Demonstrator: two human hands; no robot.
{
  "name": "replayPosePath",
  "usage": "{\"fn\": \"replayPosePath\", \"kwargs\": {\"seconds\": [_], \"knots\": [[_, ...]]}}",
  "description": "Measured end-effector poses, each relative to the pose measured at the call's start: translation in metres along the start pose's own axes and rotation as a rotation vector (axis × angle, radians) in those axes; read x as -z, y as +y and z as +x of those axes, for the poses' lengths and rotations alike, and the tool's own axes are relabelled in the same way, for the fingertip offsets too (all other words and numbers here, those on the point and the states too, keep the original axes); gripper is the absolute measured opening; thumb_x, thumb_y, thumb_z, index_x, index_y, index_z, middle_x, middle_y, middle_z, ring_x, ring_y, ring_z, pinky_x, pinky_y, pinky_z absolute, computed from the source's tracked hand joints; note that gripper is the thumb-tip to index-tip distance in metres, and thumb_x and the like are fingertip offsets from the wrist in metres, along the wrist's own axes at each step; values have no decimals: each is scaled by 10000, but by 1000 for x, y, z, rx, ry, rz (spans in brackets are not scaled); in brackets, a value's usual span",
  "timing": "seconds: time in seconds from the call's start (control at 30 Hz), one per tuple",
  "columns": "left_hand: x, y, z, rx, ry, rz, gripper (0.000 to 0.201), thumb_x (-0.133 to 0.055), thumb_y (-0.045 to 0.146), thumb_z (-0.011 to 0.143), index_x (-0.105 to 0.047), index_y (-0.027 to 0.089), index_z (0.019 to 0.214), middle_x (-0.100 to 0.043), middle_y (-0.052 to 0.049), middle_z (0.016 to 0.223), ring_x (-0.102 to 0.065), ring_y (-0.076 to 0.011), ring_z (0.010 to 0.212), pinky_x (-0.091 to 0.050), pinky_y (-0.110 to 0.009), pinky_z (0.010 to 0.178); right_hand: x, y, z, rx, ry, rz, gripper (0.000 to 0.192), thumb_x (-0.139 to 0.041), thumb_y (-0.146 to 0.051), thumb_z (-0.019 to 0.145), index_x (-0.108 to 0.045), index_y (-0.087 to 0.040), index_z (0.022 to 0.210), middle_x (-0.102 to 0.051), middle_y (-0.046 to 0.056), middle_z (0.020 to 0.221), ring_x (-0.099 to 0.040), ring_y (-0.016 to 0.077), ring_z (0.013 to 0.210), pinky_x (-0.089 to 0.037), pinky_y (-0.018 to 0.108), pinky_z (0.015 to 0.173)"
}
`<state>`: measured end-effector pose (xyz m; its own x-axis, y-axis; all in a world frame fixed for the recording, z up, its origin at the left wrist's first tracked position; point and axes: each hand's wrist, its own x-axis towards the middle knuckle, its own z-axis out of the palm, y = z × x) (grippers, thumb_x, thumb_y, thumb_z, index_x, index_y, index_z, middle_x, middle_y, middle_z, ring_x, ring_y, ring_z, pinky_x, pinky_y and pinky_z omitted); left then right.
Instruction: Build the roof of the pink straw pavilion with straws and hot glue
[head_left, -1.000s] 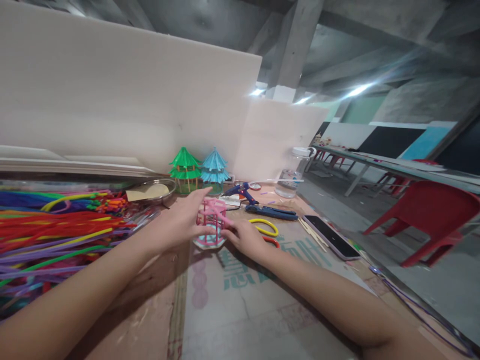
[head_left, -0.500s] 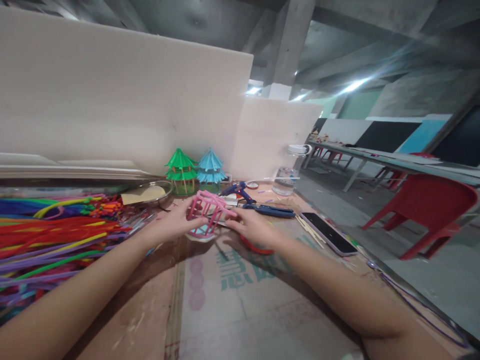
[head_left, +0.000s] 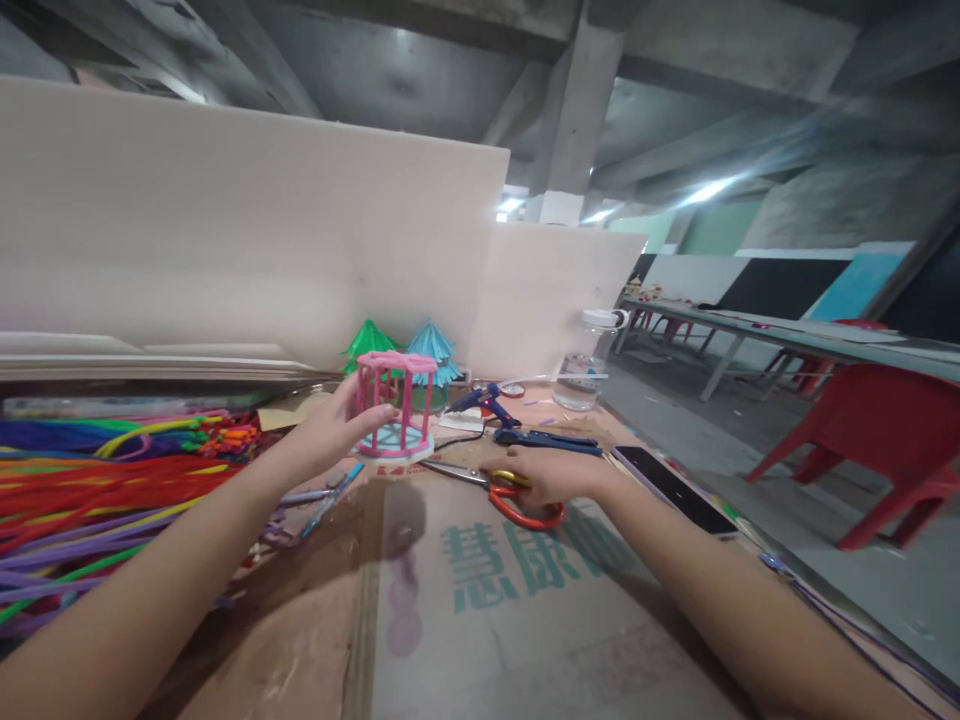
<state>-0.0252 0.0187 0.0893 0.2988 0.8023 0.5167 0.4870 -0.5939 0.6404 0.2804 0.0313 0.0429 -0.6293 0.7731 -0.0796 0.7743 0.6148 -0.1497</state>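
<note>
Above the cardboard, left hand [head_left: 330, 435] fingers grasp the pink pavilion [head_left: 395, 405]; right hand [head_left: 551, 473] fingers grasp scissors [head_left: 510, 497].

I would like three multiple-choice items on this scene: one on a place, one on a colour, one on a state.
1. Where is the right hand?
A. on the scissors
B. on the phone
C. on the bottle

2. What colour are the posts of the held frame?
A. green
B. pink
C. blue

3. How is the frame?
A. lying flat
B. upside down
C. held upright

Answers:
1 A, the right hand rests on the red-handled scissors.
2 B, the frame has pink posts.
3 C, the left hand holds it upright.
</note>
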Motion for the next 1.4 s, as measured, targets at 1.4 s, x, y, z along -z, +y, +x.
{"fn": "replayPosePath", "kwargs": {"seconds": [1.4], "knots": [[-27, 7, -15, 352, -149, -195, 798, -644, 698, 735, -536, 231, 1373, -675, -112, 1294, -656, -329, 1114, -514, -408, 920, 12, -12, -1, 151, 995, -194, 271, -617, -345, 905, -610, -185, 1125, -614, 103, 924, -569, 250, 824, -474, 355, 702]]}}
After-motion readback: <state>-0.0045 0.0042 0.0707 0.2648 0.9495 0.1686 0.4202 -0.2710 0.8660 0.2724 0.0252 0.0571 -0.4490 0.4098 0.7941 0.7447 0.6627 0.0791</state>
